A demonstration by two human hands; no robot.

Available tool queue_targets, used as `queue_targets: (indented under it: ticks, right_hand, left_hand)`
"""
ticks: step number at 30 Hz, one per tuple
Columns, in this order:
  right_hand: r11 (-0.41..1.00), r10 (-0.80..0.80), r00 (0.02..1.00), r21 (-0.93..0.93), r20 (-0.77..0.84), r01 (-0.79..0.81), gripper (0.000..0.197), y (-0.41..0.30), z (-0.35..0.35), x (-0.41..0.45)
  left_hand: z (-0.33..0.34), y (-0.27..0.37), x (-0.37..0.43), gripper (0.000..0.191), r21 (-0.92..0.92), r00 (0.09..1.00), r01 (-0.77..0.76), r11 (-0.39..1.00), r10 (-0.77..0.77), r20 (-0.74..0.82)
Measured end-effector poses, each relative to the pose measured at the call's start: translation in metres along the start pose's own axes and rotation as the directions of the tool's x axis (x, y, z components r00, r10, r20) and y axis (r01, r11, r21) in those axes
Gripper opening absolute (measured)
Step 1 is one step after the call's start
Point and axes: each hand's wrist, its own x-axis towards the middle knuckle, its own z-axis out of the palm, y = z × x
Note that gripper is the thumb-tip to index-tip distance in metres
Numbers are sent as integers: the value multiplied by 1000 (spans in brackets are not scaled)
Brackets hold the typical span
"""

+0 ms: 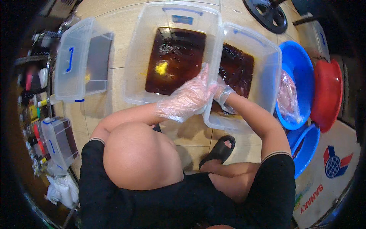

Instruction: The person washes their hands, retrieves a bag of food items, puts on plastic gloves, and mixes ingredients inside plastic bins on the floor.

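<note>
Two clear plastic storage boxes stand side by side on the floor before me, the left box (pixel 134 57) and the right box (pixel 266 71). Dark brown liquid (pixel 180 48) lies in the left one, with a yellow lump (pixel 161 68) in it; dark liquid (pixel 237 68) also lies in the right one. My left hand (pixel 188 98), in a clear plastic glove, is at the near right corner of the left box, by the adjoining rims. My right hand (pixel 224 93), gloved too, reaches over the right box beside it. Its fingers are partly hidden, and any grip is unclear.
Another clear box (pixel 77 63) stands at left, a smaller one (pixel 58 140) below it. At right are a blue basin (pixel 303 71) holding a plastic bag of pinkish contents (pixel 287 94), a red basin (pixel 327 94) and more blue basins (pixel 308 148). A black round base (pixel 268 14) stands at top right.
</note>
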Motion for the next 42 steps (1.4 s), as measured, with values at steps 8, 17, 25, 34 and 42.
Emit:
queue_targets:
  ticks: [8, 17, 25, 34, 42]
  right_hand:
    - [731, 40, 957, -644, -288, -225, 42, 79, -95, 88]
    - [405, 300, 851, -750, -431, -523, 66, 19, -111, 54]
    - [324, 365, 708, -631, -604, -705, 41, 113, -115, 3]
    - [577, 522, 774, -817, 358, -11, 37, 12, -15, -62]
    - [972, -146, 988, -193, -53, 133, 40, 16, 5, -1]
  left_hand:
    - [3, 19, 13, 80, -40, 999, -38, 998, 40, 32]
    - [0, -10, -6, 79, -55, 998, -37, 998, 34, -46]
    - [6, -2, 6, 79, -11, 992, -110, 994, 109, -69]
    - [3, -12, 2, 82, 11, 999, -36, 999, 37, -21]
    - [5, -15, 6, 82, 56, 999, -49, 997, 49, -11]
